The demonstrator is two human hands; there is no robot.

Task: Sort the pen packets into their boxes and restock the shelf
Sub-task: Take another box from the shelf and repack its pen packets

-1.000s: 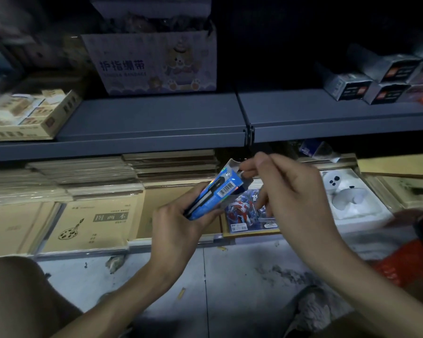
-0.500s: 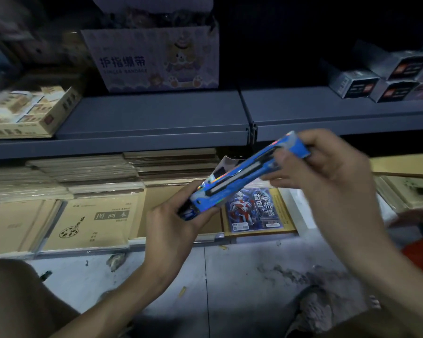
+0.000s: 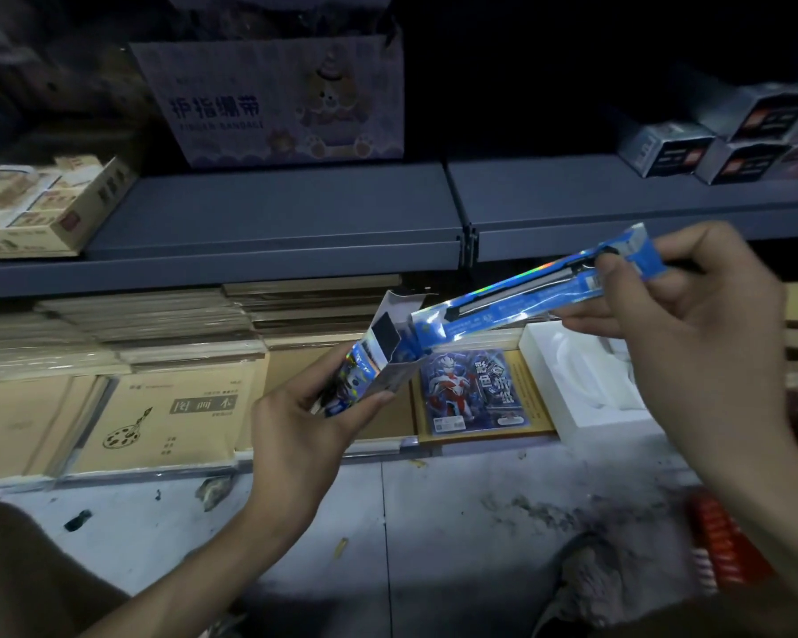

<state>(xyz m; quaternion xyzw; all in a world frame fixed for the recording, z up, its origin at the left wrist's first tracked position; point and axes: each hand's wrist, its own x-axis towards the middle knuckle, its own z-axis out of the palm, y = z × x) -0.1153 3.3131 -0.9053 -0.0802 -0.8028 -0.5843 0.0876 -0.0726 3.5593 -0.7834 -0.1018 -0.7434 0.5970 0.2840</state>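
1. A small printed box (image 3: 378, 356) is gripped in the left hand (image 3: 296, 435), with the thumb on one side and the fingers curled round the other. It is held tilted, with its mouth turned up and to the right and its top flap folded open.
2. A long blue pen packet (image 3: 526, 297) is pinched near its upper end between the thumb and curled fingers of the right hand (image 3: 692, 324).
3. The packet is held at a slant. Its upper end is raised to the right, in front of the edge of the grey shelf (image 3: 273, 218), and its lower end is at the open mouth of the box. Whether the tip is already inside cannot be told.
4. Box and packet are both held in the air, above the goods laid out on the bottom level.
5. Below the hands, brown drawing books (image 3: 171, 416) are stacked at the left. A card pack (image 3: 475, 389) printed with a red-and-silver figure is laid just beside a white tray (image 3: 581, 384).
6. On the grey shelf, a bear-printed carton (image 3: 277, 99) is stood at the back. A tan box (image 3: 51, 209) is placed at the left and small grey boxes (image 3: 664, 147) at the right.
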